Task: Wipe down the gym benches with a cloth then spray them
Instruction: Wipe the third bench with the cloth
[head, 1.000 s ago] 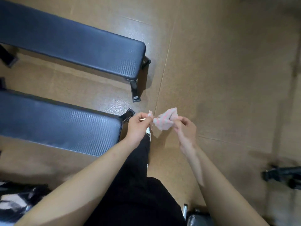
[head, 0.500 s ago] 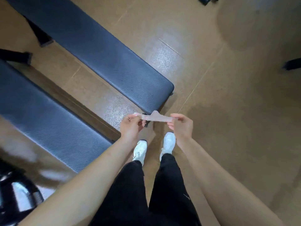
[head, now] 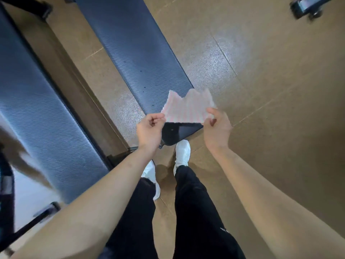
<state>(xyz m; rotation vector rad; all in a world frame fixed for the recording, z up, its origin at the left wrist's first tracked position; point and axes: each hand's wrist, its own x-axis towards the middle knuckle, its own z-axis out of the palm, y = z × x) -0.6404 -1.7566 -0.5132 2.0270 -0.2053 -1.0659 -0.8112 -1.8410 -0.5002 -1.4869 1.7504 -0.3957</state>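
A pink striped cloth [head: 188,106] is stretched flat in the air between my two hands. My left hand [head: 150,129] pinches its near left corner and my right hand [head: 216,128] pinches its near right corner. The cloth hangs over the near end of a dark blue padded gym bench [head: 136,43] that runs away to the upper left. A second blue bench [head: 39,113] lies parallel on the left. No spray bottle shows in this view.
Brown tiled floor [head: 261,90] spreads to the right. My legs and white shoes [head: 183,152] stand at the end of the benches. A black equipment foot [head: 306,6] sits at the top right, and black metal frame parts [head: 28,227] at the lower left.
The cloth went from bunched to pulled taut, then opened into a flat sheet. My view has swung so the benches now run away in front of me.
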